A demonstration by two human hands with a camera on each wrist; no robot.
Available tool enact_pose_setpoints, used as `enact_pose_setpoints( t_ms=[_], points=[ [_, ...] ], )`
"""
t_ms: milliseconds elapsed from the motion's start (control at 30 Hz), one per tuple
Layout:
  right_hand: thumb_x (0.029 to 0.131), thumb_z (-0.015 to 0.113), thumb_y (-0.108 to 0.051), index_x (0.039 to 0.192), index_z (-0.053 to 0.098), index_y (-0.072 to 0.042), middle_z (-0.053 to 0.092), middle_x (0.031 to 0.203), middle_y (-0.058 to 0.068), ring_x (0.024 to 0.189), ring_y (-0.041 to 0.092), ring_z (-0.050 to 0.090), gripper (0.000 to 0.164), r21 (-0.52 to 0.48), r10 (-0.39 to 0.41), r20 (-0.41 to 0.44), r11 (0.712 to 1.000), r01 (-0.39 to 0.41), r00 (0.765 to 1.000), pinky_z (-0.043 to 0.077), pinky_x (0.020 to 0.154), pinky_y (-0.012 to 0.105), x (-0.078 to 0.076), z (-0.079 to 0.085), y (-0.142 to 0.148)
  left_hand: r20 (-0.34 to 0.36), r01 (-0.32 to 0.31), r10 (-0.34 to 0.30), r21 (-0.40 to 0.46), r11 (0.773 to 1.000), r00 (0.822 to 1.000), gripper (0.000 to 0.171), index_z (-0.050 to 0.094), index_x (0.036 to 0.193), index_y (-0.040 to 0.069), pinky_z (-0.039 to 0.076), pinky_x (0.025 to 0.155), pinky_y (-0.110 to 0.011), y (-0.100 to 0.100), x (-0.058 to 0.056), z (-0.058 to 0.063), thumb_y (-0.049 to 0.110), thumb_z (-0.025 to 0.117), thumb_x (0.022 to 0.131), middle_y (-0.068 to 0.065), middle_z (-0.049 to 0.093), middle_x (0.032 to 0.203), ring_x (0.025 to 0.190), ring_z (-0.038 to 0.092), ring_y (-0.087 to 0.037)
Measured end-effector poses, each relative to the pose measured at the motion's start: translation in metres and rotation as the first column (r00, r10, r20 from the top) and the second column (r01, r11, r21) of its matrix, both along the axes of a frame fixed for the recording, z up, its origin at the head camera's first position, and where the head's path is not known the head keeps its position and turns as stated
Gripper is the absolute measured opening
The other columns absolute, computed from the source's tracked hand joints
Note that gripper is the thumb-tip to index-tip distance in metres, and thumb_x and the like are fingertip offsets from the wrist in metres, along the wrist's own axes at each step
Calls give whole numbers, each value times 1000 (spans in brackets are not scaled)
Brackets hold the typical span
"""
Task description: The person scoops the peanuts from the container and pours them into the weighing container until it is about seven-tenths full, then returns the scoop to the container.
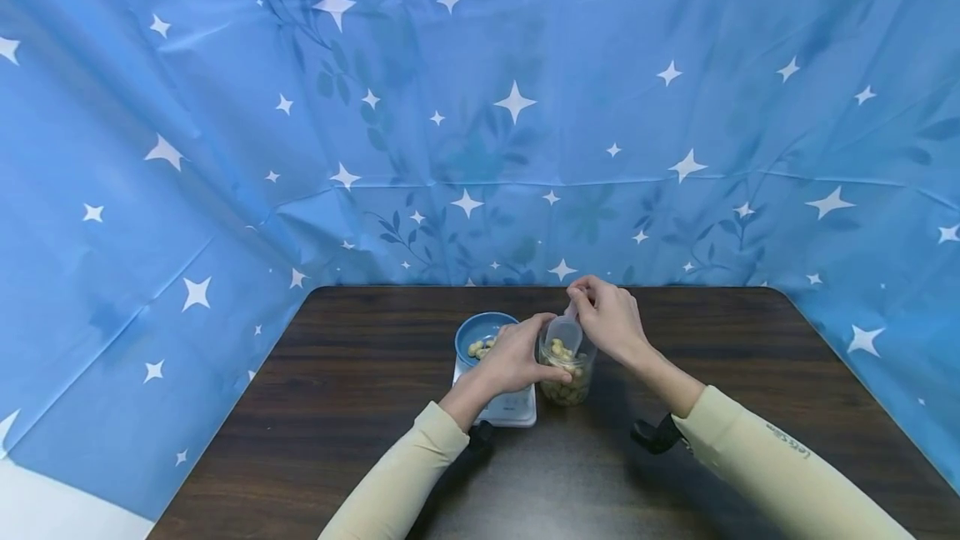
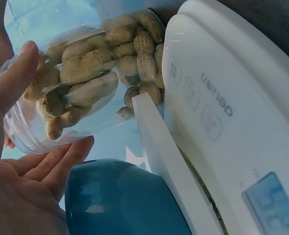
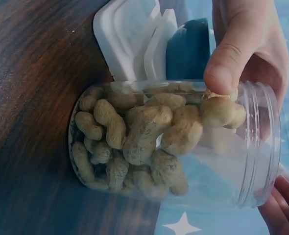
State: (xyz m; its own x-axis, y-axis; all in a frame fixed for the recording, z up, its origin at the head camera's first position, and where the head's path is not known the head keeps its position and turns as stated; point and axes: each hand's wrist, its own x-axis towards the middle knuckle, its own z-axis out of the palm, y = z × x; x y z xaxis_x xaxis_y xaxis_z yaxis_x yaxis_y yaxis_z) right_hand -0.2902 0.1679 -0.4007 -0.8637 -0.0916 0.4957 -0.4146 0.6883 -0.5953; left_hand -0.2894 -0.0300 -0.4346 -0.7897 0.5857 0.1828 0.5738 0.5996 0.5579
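Jar (image 3: 256,161): stands on the table (image 3: 32,147), looks upright, just right of the scale (image 2: 242,73); well stocked with peanuts (image 3: 144,137).
Left hand (image 1: 516,358): curled round the jar's upper wall, thumb on the near side, fingers round toward the far side, below the mouth.
Right hand (image 1: 609,319): pinches the handle of the clear scoop (image 1: 564,330) between thumb and fingers, above the jar's mouth.
Scoop: head down inside the jar, in among the peanuts; cannot tell the exact load through two layers of plastic.
Bowl (image 2: 120,200): sits on the scale, a few peanuts inside; cannot tell whether touching the left hand.
Display (image 2: 274,205): lit, too blurred to read.
Spill risk: probably highest at the jar's mouth; could shed peanuts onto the table from a heaped scoop or a snag on the rim.
Twist risk: held only by the handle, so could roll under a lopsided load and dump peanuts back.
Tip risk: could rock the jar by prying hard against the rim; low with the left hand's grip kept firm.
Reading risk: could go wrong from the left hand leaning on bowl or scale, or from the jar nudging the scale.
Pour risk: could bounce peanuts out of the bowl with too fast a tilt.
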Motion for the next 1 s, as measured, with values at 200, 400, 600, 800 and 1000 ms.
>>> enact_pose_setpoints(
  t_ms=[200,400,600,800,1000],
  points=[
    [107,58,-18,109,70,1,68,66,2,47,17,52,22,-75,-39,1,996,39,999,36,44,32,2,3,4,32,-12,12,-11,1000,999,90,42,155,13,33,112,-56,0,0,0,49,84,84,-3,59,141,127,57,-21],
    [107,58,-16,110,69,4,72,72,7,60,25,67,23,-152,-11,50,988,18,999,47,50,30,2,3,7,28,-16,15,2,1000,999,91,43,155,13,32,113,-57,-1,-1,1,49,85,83,-3,58,143,128,56,-20],
    [107,57,-16,110,68,5,74,74,8,64,25,71,24,-211,2,107,977,21,994,54,55,28,2,-1,10,21,-11,11,7,1000,1000,90,44,154,13,33,112,-57,-1,-2,0,49,86,82,-2,60,141,126,58,-19],
    [106,57,-14,110,69,7,75,79,12,70,29,74,24,-278,-12,132,959,49,991,59,59,29,3,0,13,42,-12,11,14,1000,999,90,44,154,14,32,112,-58,-1,-2,-1,47,87,82,-1,60,141,127,57,-18],
    [107,57,-15,114,67,8,74,81,16,68,29,74,27,-347,-13,130,936,58,991,60,59,32,4,-1,16,50,-17,16,18,1000,999,91,44,154,14,32,113,-56,-2,-2,0,48,87,82,-2,59,142,128,56,-19]
  ],
)
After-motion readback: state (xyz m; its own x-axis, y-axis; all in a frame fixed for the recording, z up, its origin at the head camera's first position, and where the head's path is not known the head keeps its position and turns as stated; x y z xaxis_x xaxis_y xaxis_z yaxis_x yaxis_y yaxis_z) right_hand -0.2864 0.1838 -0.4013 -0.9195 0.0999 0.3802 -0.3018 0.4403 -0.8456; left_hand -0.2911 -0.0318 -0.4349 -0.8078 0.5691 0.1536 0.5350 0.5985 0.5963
